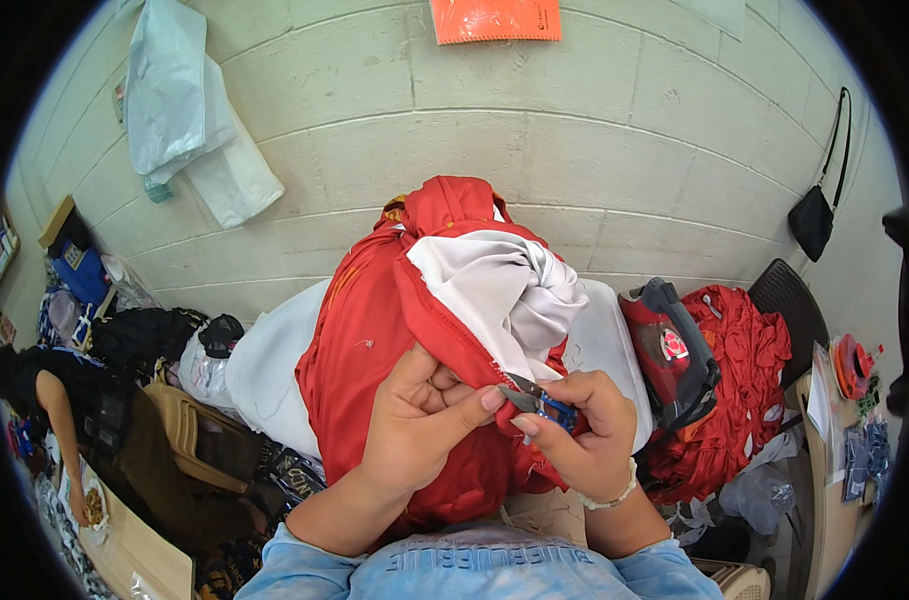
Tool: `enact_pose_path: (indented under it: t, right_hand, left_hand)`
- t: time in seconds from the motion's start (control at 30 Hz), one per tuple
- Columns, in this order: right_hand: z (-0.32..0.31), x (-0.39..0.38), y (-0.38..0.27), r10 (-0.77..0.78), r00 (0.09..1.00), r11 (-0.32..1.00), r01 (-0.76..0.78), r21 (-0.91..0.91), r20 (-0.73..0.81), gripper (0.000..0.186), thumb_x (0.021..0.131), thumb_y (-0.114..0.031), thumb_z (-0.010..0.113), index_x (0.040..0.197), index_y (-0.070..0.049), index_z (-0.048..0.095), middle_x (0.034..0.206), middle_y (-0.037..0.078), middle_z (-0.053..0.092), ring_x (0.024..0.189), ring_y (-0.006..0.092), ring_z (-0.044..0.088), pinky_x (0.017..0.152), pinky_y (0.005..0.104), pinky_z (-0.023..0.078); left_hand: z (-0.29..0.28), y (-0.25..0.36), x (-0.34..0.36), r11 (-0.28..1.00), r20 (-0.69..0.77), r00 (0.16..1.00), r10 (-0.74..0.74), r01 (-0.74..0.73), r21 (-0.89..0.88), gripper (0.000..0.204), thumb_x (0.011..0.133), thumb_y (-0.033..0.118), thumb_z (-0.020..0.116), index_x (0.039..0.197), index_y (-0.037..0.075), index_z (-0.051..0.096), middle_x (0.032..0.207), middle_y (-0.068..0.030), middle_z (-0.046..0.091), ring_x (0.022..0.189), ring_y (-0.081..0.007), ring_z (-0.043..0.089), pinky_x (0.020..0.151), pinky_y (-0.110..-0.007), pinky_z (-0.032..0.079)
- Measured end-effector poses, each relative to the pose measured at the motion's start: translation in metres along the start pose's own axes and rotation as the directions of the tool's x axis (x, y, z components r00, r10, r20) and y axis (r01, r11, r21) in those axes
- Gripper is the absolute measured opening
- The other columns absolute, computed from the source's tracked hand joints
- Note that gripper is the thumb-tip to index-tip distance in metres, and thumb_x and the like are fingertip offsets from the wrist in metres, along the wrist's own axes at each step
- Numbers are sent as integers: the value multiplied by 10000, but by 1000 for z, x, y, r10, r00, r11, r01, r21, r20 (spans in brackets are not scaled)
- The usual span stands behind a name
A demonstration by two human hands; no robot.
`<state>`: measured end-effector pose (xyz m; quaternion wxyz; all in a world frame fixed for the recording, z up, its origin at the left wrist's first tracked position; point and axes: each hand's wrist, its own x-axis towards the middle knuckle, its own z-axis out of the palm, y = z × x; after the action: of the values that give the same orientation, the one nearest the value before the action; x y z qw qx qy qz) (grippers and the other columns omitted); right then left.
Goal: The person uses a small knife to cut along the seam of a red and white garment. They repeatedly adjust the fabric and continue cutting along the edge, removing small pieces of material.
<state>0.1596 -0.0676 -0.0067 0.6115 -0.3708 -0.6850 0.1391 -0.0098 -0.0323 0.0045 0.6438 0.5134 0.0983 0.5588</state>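
Observation:
My left hand (422, 412) pinches the stitched edge of a red and white garment (494, 285) between thumb and fingers. The white inner side of the cloth is turned out and bunched above it, with red cloth heaped below. My right hand (596, 428) is closed on small thread snips (548, 402) with blue handles. Their dark blades touch or lie close to the red seam, right beside my left thumb tip. Whether a thread lies between the blades is too small to tell. A loose pale thread (364, 343) rests on the red cloth.
The garment lies over a white padded board (274, 350). Just right stands a grey and red iron (669, 350), beside a red cloth pile (739, 390). At the left, another person (124, 450) reaches toward a plate of food (95, 507) on a table. A block wall rises ahead.

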Motion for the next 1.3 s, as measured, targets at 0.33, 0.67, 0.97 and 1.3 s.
enact_pose_path:
  t: [0.33, 0.67, 0.97, 1.3]
  right_hand:
    - [0, -1, 3, -15, 1000, 999, 14, -45, -23, 303, 718, -139, 808, 878, 4, 593, 713, 93, 615, 575, 111, 563, 529, 224, 441]
    - [-4, 0, -4, 19, 1000, 996, -18, -89, 17, 285, 744, -105, 778, 904, 13, 574, 740, 72, 623, 614, 86, 562, 578, 211, 448]
    - [-6, -24, 14, 363, 931, 891, -339, 301, -26, 554, 627, -93, 837, 1049, -58, 479, 925, 14, 500, 789, 89, 498, 685, 227, 422]
    - [25, -16, 16, 121, 993, 991, -119, 67, -15, 800, 790, -524, 676, 1166, 140, 436, 984, 166, 549, 836, 232, 537, 724, 338, 487]
  left_hand:
    - [-1, 0, 0, 1000, 23, 1000, -9, 9, 2, 444, 868, -77, 558, 1277, -56, 386, 1170, -162, 574, 1063, -188, 585, 889, -301, 484]
    - [2, -2, -1, 998, 19, 1000, -6, 5, 68, 448, 865, -81, 561, 1276, -63, 382, 1203, -165, 557, 1107, -192, 565, 932, -305, 463]
    - [5, -9, 1, 980, -56, 981, -184, 188, 69, 593, 834, -34, 627, 1341, 42, 328, 1213, -115, 549, 1088, -191, 567, 894, -319, 487]
    - [6, 4, -11, 933, 108, 994, 26, 15, -359, 958, 848, 24, 619, 1481, 216, -75, 855, -8, 556, 674, -70, 551, 490, -169, 368]
